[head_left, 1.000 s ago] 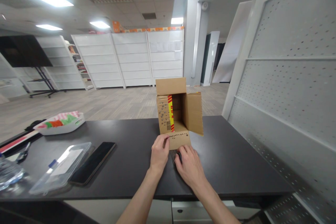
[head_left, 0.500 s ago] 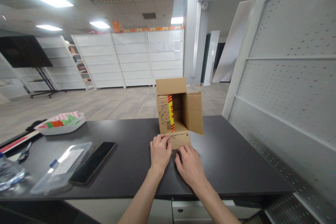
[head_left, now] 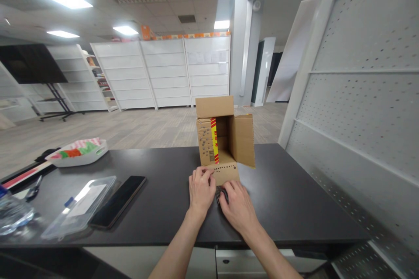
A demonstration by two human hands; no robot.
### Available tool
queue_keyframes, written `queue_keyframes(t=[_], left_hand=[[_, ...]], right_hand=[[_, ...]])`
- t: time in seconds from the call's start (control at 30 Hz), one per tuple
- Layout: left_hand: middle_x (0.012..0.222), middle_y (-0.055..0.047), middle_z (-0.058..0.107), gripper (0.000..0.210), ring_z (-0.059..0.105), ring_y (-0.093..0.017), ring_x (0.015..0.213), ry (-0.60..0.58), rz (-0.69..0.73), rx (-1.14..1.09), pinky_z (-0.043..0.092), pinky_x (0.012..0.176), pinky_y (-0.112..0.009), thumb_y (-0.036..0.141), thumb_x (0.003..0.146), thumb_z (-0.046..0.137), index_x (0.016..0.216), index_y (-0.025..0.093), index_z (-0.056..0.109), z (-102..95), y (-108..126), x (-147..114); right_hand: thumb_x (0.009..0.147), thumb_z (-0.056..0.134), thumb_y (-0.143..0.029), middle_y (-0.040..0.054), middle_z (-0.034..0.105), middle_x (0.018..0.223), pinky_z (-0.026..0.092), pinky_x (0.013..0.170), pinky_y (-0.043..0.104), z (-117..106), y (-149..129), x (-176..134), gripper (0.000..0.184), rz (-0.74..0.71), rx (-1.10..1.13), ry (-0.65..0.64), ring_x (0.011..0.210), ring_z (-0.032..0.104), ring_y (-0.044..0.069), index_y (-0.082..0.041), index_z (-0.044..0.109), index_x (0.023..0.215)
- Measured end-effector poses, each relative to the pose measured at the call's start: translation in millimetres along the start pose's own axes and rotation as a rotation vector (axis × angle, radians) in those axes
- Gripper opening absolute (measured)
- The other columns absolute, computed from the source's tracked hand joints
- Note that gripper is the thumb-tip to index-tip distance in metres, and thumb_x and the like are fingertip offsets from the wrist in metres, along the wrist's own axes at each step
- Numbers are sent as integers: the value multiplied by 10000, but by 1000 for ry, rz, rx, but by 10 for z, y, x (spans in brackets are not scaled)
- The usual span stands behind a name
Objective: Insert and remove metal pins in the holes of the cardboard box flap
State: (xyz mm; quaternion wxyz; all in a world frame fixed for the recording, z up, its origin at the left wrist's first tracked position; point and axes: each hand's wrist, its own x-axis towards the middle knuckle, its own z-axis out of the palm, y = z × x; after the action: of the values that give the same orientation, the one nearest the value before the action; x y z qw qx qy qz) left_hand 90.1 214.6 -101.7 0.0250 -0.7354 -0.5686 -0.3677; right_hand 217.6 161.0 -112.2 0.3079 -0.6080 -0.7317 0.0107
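A brown cardboard box stands on the black desk with its open side facing me, its flaps spread outward. Yellow and red tape runs down the left flap, which is dotted with dark spots. On the lower flap, a row of small black dots shows; I cannot tell whether they are holes or bits. My left hand rests at that flap's left corner, fingers curled together, what they pinch being hidden. My right hand is closed at the flap's near edge over a small dark ridged object, mostly covered by the thumb and fingers.
Left of my hands lie a black phone and a clear plastic case. Farther left are a white basket with colourful contents and a plastic bottle. A white perforated panel rises along the right side.
The whole view has shifted very slightly. Both hands stay in the same places at the lower flap, and the box has not visibly moved.
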Motion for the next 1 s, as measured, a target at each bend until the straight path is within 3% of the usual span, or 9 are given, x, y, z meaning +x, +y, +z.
queue_keyframes(t=[0.23, 0.6, 0.83, 1.0], left_hand=[[1006, -55, 615, 214, 568, -221, 969, 25, -57, -83, 429, 833, -364, 158, 853, 500, 946, 221, 682, 31, -30, 12], [897, -45, 586, 178, 587, -163, 791, 178, -327, -403, 483, 768, -307, 137, 796, 488, 847, 188, 650, 101, -229, 68], [858, -35, 578, 176, 579, -152, 761, 195, -341, -422, 482, 751, -294, 130, 790, 485, 831, 186, 647, 88, -231, 66], [843, -33, 581, 175, 584, -156, 767, 200, -338, -416, 482, 741, -290, 126, 787, 487, 818, 188, 648, 97, -236, 68]], right_hand=[[773, 462, -78, 52, 584, 973, 353, 850, 313, -28, -5, -17, 212, -91, 103, -51, 942, 510, 207, -197, 563, 917], [696, 477, -86, 43, 582, 1114, 347, 915, 327, -78, -16, -40, 324, -171, 191, -103, 1031, 490, 201, -207, 597, 972], [718, 480, -134, 45, 574, 1269, 281, 1022, 349, -118, -42, -27, 464, -210, 130, -173, 1155, 464, 203, -212, 610, 1157], [761, 464, -150, 41, 610, 1245, 275, 1026, 342, -141, -76, -16, 433, -213, 78, -204, 1137, 480, 193, -207, 616, 1163]])
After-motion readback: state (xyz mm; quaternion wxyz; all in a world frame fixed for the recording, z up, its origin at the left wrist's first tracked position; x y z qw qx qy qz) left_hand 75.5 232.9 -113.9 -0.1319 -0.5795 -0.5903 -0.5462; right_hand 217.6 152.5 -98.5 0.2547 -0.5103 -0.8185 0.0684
